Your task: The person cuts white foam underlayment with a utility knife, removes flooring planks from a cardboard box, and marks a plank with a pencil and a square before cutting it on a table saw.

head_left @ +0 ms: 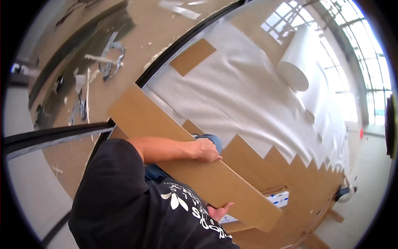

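Observation:
A long tan floorboard [182, 168] lies slantwise in front of my body, raised above the floor. My left hand [207, 150] is closed over its far long edge, fingers curled. At the near edge, my right hand [219, 211] holds the board, thumb stretched out and fingers hidden beneath it. Past the board lies laid flooring [257, 166] of the same tan colour, with a stepped, staggered edge. White ribbed underlay [215, 91] spreads beyond that edge. A short tan board piece [193, 57] rests on the underlay near a black frame.
A big white roll of underlay [296, 62] lies at the far right. The black frame [182, 41] borders the floor on the left; grey scraps [112, 58] are scattered past it. A white-and-blue package [278, 198] lies at lower right. Another person [345, 193] is at the far right.

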Available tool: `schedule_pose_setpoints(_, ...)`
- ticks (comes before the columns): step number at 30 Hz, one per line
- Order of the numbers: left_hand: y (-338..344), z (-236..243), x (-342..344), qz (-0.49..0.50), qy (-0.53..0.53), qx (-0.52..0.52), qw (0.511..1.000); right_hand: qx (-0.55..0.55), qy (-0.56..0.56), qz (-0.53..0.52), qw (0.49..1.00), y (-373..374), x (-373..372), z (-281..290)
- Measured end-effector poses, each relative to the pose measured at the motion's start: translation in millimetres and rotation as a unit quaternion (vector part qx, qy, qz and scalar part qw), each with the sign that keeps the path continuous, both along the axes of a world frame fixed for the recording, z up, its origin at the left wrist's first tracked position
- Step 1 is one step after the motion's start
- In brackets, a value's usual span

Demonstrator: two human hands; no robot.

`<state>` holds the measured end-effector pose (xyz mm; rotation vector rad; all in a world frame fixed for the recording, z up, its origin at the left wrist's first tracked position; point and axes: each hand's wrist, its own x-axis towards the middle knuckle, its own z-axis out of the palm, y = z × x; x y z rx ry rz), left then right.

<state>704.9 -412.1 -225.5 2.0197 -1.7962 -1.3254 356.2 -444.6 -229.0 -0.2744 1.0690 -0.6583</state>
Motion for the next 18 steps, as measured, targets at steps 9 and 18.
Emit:
schedule_pose_setpoints(9, 99, 94, 74, 0.072, 0.12, 0.109, 0.984, 0.153, 0.193, 0.034, 0.969, 17, 106, 176)
schedule_pose_setpoints(18, 165, 299, 164, 0.198, 0.097, -0.009, 0.975, -0.045, -0.011, 0.188, 0.981, 48, 208, 381)
